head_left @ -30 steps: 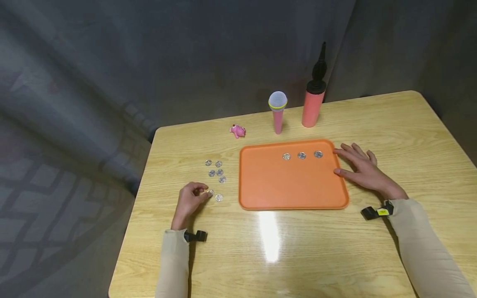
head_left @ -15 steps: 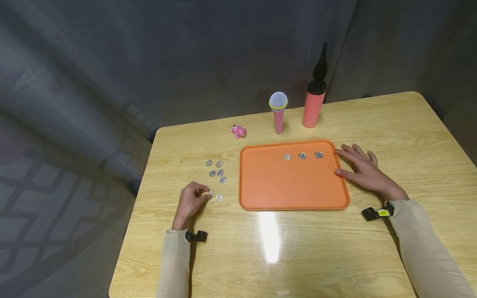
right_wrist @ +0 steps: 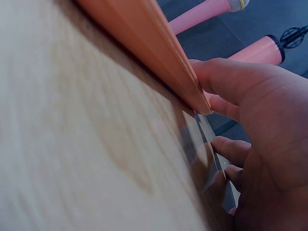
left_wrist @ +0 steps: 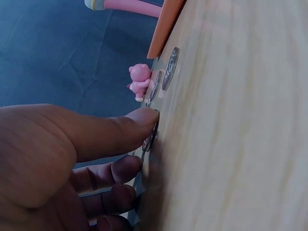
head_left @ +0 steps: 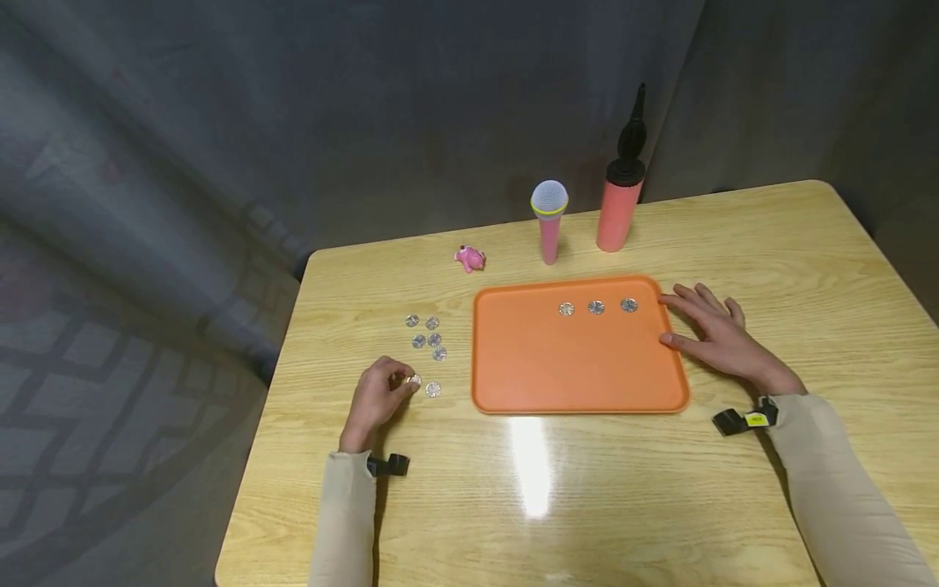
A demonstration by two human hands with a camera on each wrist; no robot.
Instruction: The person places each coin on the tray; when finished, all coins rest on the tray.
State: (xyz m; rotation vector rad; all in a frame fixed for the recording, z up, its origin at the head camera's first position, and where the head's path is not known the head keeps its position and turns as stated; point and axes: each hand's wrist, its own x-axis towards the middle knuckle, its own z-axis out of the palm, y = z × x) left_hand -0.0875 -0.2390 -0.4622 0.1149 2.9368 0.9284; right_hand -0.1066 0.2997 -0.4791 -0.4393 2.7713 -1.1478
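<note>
My left hand (head_left: pixel 376 399) is low over the left part of the table, its thumb and forefinger at a silver coin (head_left: pixel 415 380). In the left wrist view the thumb tip presses the edge of that coin (left_wrist: pixel 150 137), which stands close to the wood, fingers curled beneath. Just right of it lies another silver coin (head_left: pixel 434 390), and several more lie in a loose group behind. My right hand (head_left: pixel 722 342) rests at the right rim of an orange tray (head_left: pixel 579 367), thumb and forefinger touching the rim, other fingers spread on the table. Three coins (head_left: pixel 596 307) form a row along the tray's back.
Behind the tray stand a pink toy microphone (head_left: pixel 549 232) and a pink hand pump (head_left: pixel 616 216) with a black top. A small pink animal figure (head_left: pixel 470 258) sits to their left. A dark curtain (head_left: pixel 440 122) hangs past the table's (head_left: pixel 623 497) back edge.
My left thumb and forefinger have closed in on the coin slightly. My right hand and the tray hold their places.
</note>
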